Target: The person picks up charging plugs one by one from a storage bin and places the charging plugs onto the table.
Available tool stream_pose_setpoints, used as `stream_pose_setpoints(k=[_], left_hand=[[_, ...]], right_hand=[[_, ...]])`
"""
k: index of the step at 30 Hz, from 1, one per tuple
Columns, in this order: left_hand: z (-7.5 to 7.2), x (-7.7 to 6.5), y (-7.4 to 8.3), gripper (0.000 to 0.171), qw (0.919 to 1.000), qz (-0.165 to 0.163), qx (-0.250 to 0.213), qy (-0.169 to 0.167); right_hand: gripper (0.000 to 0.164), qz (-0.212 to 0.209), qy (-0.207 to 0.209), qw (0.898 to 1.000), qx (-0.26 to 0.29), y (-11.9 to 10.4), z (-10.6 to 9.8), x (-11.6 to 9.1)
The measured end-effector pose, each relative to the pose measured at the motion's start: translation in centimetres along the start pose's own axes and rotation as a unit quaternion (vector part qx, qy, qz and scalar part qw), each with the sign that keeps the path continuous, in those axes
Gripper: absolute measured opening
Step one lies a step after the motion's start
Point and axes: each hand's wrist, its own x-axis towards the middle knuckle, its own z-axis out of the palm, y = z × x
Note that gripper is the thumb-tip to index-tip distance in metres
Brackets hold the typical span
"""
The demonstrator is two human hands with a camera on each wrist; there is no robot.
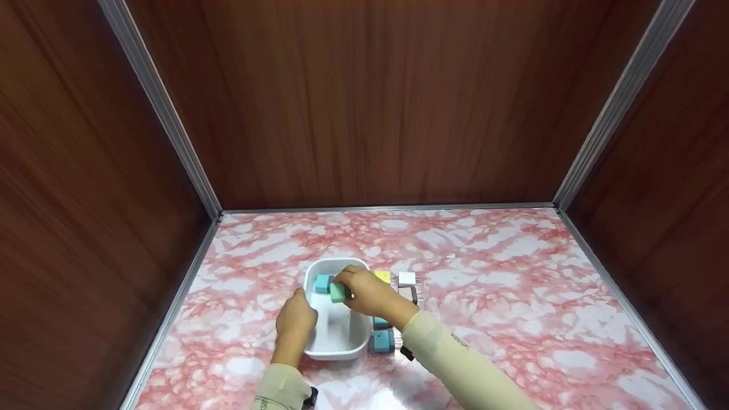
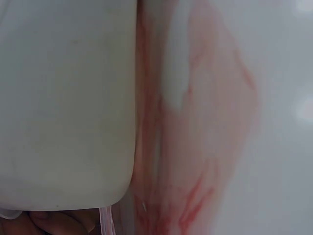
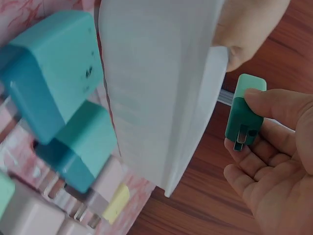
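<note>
Over the white plastic bin (image 1: 336, 347), my right hand (image 1: 367, 291) pinches a green charger plug (image 1: 338, 292) between thumb and fingers. Two metal prongs of that plug (image 3: 248, 110) show in the right wrist view. Inside the bin, near its far end, lies a blue charger plug (image 1: 322, 283). My left hand (image 1: 297, 319) grips the bin's left rim. In the left wrist view the bin's wall (image 2: 68, 107) fills the left side, and only a few fingers (image 2: 61, 223) appear below it.
Right of the bin, several charger plugs lie on the red-and-white marbled table (image 1: 501, 330): yellow (image 1: 383, 277), white (image 1: 406, 278), grey-brown (image 1: 409, 294), teal (image 1: 381, 322) and blue (image 1: 383, 341). Wood-patterned walls (image 1: 387, 114) with metal edging enclose the table at the back and sides.
</note>
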Motion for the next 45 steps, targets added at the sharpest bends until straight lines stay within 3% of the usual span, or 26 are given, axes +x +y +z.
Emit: stream_pose_setpoints(k=[7, 13, 18, 25, 36, 45], left_hand=[[0.0, 0.0, 0.0, 0.054, 0.9999, -0.005, -0.007, 0.007], [0.2, 0.1, 0.0, 0.055, 0.9999, -0.008, -0.009, 0.003], [0.3, 0.2, 0.0, 0.052, 1.0000, -0.003, -0.001, 0.005], [0.3, 0.3, 0.0, 0.053, 1.0000, -0.001, 0.004, 0.003], [0.3, 0.0, 0.2, 0.045, 0.9999, -0.005, 0.004, 0.009], [0.2, 0.1, 0.2, 0.045, 0.9999, -0.003, 0.009, 0.010]], right_hand=[[0.039, -0.011, -0.002, 1.000, 0.002, 0.5, -0.5, -0.9], [0.041, 0.005, -0.006, 1.000, 0.006, 1.5, -1.3, -2.2], [0.041, 0.002, 0.013, 1.000, 0.019, 2.7, -2.0, -3.4], [0.043, 0.048, 0.029, 0.997, 0.052, 4.3, -2.4, -4.4], [0.039, 0.071, 0.037, 0.995, 0.061, 5.3, -3.7, -5.3], [0.042, 0.068, 0.095, 0.993, 0.032, 7.3, -3.5, -6.2]])
